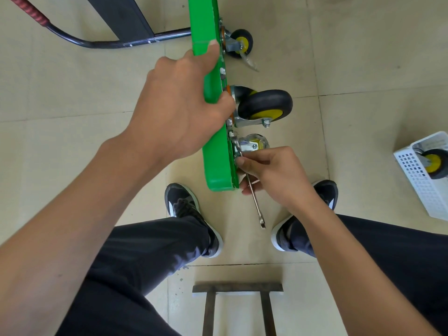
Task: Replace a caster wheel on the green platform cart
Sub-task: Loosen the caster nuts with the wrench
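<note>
Left hand (178, 107) of mine clamped on green cart (215, 151) edge, right hand (271, 173) beside cart pinching wrench (257, 204) at plastic-wrapped caster (252, 143)

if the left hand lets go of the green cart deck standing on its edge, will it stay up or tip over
Likely to tip: the green cart deck stands on a thin edge, and the left hand grips its top rim, seemingly steadying it. The casters, such as the big caster, all jut out on one side, so it would probably fall that way. It looks rigid, not floppy.
</note>
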A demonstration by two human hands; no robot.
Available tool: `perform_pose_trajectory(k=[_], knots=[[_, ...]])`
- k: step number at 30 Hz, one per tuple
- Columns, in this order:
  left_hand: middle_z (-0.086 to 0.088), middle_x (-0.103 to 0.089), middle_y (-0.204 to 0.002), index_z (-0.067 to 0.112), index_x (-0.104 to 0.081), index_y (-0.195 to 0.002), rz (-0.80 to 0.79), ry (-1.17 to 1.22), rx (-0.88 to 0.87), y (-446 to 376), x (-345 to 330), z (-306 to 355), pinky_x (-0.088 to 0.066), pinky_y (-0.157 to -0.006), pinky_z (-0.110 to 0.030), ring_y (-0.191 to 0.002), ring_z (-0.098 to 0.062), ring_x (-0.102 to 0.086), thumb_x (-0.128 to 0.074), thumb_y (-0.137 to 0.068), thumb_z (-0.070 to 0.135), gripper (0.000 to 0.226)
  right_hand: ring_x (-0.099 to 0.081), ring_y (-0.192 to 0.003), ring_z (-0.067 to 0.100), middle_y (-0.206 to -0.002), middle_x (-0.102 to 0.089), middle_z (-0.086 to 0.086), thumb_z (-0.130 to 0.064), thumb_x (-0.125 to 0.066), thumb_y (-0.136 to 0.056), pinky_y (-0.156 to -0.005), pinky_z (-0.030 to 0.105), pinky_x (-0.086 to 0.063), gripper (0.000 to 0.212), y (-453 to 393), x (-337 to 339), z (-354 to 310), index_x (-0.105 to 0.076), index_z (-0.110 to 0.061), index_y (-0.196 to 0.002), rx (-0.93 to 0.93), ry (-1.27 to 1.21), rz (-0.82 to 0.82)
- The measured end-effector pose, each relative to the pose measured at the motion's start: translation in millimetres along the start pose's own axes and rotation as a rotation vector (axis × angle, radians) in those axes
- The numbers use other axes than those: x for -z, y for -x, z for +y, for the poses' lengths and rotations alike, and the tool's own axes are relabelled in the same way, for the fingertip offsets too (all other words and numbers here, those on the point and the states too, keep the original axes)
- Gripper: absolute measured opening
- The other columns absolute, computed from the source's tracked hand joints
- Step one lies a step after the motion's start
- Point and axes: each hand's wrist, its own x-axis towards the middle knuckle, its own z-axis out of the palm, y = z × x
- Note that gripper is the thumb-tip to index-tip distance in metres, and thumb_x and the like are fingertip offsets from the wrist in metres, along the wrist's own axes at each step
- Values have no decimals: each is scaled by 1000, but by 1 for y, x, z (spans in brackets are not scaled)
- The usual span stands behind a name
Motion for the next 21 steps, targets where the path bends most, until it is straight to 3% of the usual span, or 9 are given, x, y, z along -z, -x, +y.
perform_pose_trajectory(k=[13,21], knots=[[-9,-54,-146,20,-37,-153,6,-17,-9,0,1,2,-49,-103,-46,-119,-33,-61,-46,-89,45,69,-64,-55,22,-89,-67,30,-13,-66,-96,-52,29,-57,27,0,-5,-28,-69,13,-103,-79,-186,-107],[-12,-59,-139,19,-36,-153,2,-29,20,0,0,3,-45,-104,-49,-120,-35,-59,-45,-88,45,71,-62,-57,22,-91,-72,22,-14,-64,-97,-49,32,-54,17,-6,-14,-17,-69,2,-99,-28,-37,-6]])
